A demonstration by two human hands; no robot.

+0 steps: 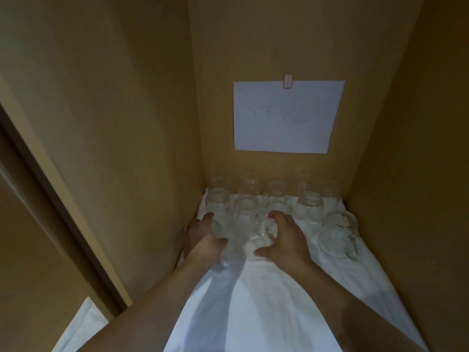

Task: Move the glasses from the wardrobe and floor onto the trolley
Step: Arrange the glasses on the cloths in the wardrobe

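Observation:
Several clear glasses (308, 207) stand in rows on a white cloth (266, 301) at the back of the wardrobe. My left hand (205, 237) curls round a clear glass (223, 240) by the left wall. My right hand (284, 237) grips another clear glass (265, 231) in the middle, thumb at its near side. A handled glass mug (337, 235) stands alone to the right of my right hand. The trolley is out of sight.
Wooden wardrobe walls close in on the left (127, 148), back and right (418, 174). A white paper sheet (286, 116) is taped to the back wall. A sliding door edge (58, 212) runs down the left. The cloth's near half carries nothing.

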